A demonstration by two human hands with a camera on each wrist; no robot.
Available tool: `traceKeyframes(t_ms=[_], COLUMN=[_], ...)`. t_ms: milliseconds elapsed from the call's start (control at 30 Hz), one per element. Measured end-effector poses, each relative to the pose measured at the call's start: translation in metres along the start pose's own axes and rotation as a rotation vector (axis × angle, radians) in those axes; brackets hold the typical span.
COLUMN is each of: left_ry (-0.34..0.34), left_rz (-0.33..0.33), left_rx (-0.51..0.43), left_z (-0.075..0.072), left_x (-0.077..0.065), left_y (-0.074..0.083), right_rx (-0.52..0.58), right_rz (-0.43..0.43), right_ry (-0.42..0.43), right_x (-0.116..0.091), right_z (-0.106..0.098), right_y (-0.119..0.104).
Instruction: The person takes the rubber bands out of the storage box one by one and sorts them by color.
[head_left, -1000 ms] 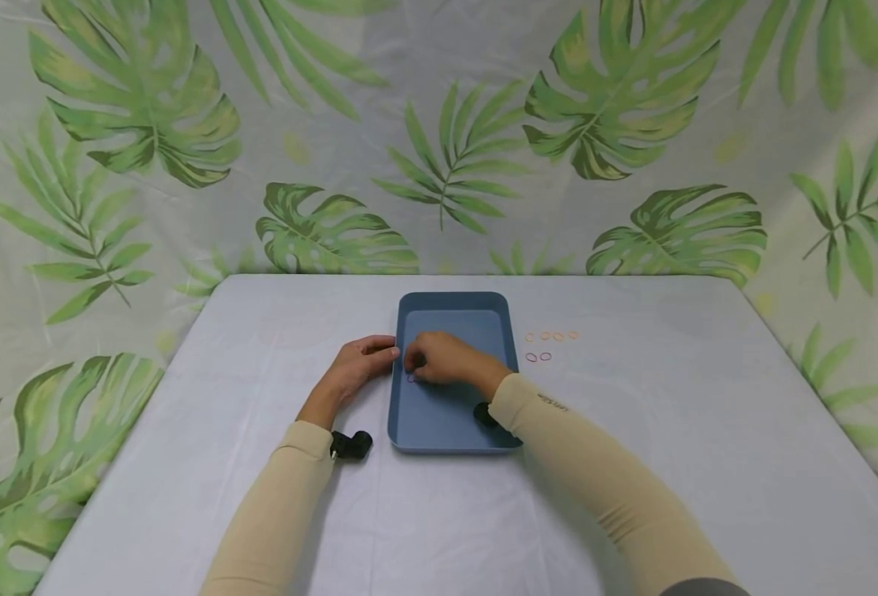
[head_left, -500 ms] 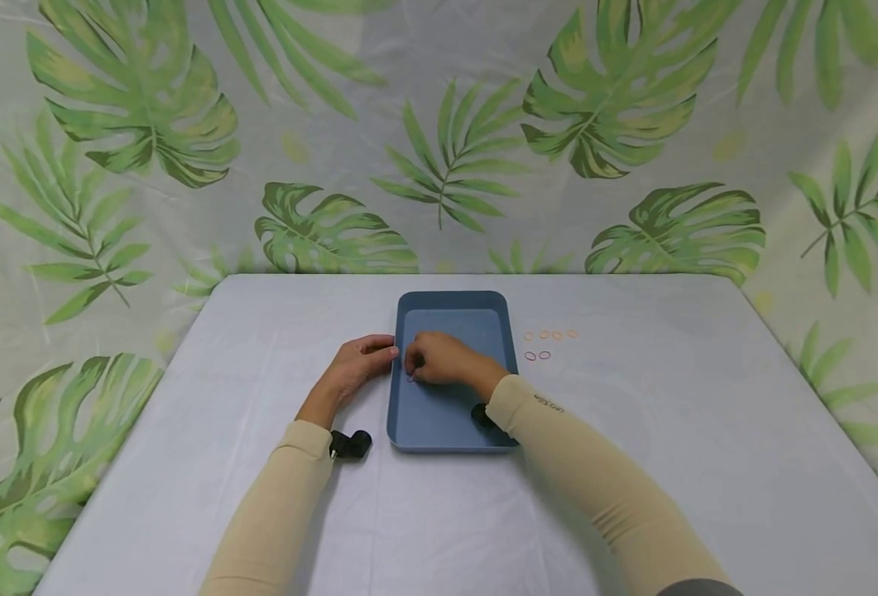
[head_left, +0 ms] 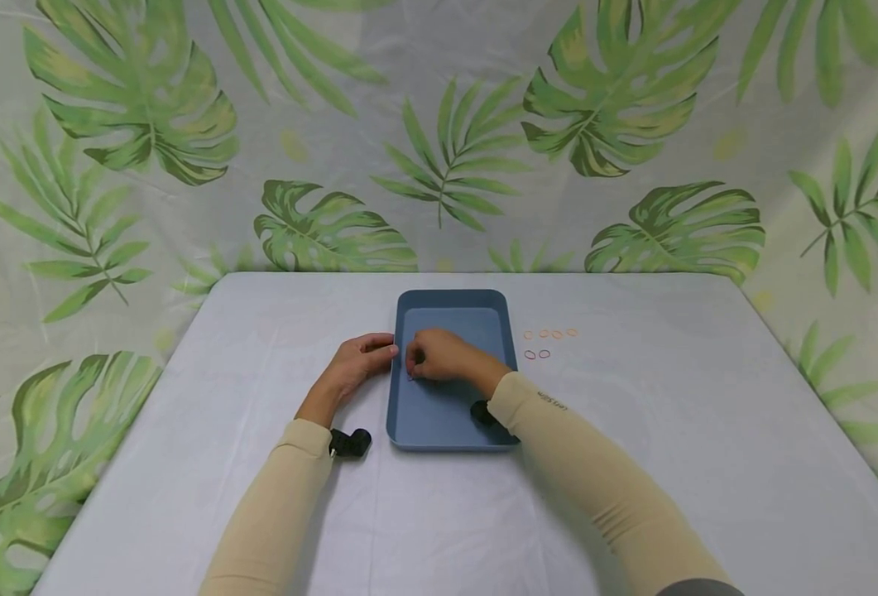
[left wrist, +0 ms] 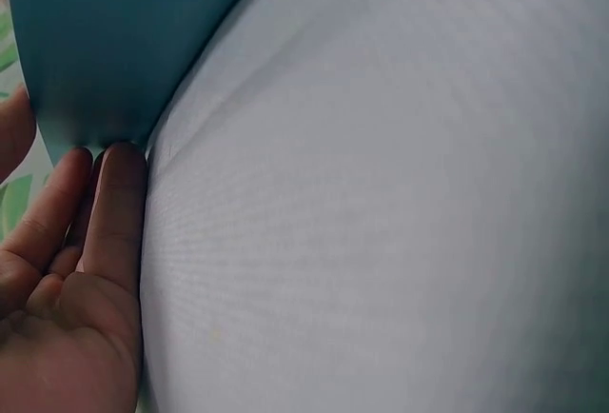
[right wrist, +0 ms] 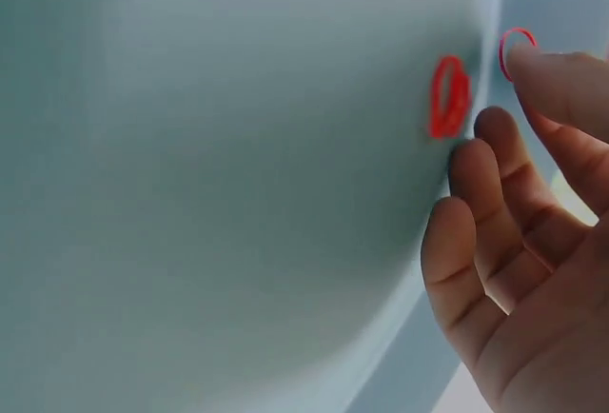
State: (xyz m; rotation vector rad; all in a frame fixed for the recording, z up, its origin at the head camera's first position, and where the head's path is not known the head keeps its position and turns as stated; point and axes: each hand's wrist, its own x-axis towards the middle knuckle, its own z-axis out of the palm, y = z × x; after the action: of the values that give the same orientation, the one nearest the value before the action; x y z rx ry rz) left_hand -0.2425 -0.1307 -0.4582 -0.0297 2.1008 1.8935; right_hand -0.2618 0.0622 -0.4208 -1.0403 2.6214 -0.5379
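My right hand (head_left: 444, 356) is inside the blue tray (head_left: 446, 426), near its left wall. In the right wrist view its thumb and forefinger pinch a thin red rubber band (right wrist: 502, 51), while the other fingers curve loosely. More red banding (right wrist: 460, 99), blurred and bunched, lies on the tray floor just by those fingers. My left hand (head_left: 360, 364) stays outside the tray on the left; its extended fingers (left wrist: 119, 204) touch the tray's outer wall, with the thumb held apart.
On the white table right of the tray lie several orange rubber bands (head_left: 557, 335) in a row, with two red rubber bands (head_left: 530, 355) in front of them. A leaf-patterned cloth (head_left: 446, 165) hangs behind the table.
The small purplish-red band that showed below my right fingertips is now mostly covered by them. My right hand has shifted only slightly; the left hand keeps its place at the tray.
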Motion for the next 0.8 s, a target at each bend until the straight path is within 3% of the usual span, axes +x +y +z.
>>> traceKeyframes(t_ms=[467, 633, 800], left_ry=[0.013, 0.013, 0.017], left_rz=[-0.027, -0.019, -0.032], left_rx=[0.015, 0.016, 0.027], left_z=[-0.002, -0.001, -0.001], left_x=[-0.001, 0.001, 0.002], left_y=[0.002, 0.002, -0.001], right_rx=[0.190, 0.184, 0.203], right_rz=[-0.079, -0.092, -0.032], right_ry=[0.098, 0.199, 0.266], right_x=[-0.034, -0.064, -0.100], right_z=[-0.046, -0.060, -0.071], right_y=[-0.003, 0.012, 0.040])
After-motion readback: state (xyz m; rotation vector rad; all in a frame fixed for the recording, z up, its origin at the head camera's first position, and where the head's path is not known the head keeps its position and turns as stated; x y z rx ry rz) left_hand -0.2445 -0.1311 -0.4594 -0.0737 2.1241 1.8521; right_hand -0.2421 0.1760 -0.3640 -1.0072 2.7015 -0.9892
